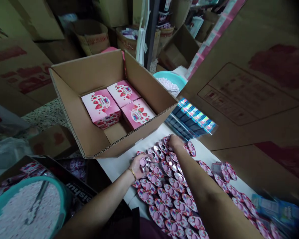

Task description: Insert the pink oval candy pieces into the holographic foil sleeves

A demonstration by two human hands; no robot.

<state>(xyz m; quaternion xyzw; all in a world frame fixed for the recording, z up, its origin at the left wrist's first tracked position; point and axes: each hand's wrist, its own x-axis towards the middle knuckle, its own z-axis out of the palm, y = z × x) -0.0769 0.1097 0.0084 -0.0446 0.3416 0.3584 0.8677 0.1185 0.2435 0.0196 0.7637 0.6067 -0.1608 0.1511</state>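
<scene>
Several small pink strawberry-printed blister packs (169, 199) lie in rows on a white table (114, 164). My left hand (139, 165), with a gold bracelet at the wrist, is closed round a few of the packs at the near end of the rows. My right hand (175, 142) rests fingers-down on packs at the far end; its fingers are curled over them. Just beyond both hands stands an open cardboard box (89, 76) holding three pink strawberry cartons (119, 103).
A teal basin of white pellets with tongs (27, 209) sits at lower left; another teal basin (169, 81) stands behind the box. A stack of shiny blue packets (191, 118) lies right of the box. Large cardboard cartons (251, 83) crowd the right and back.
</scene>
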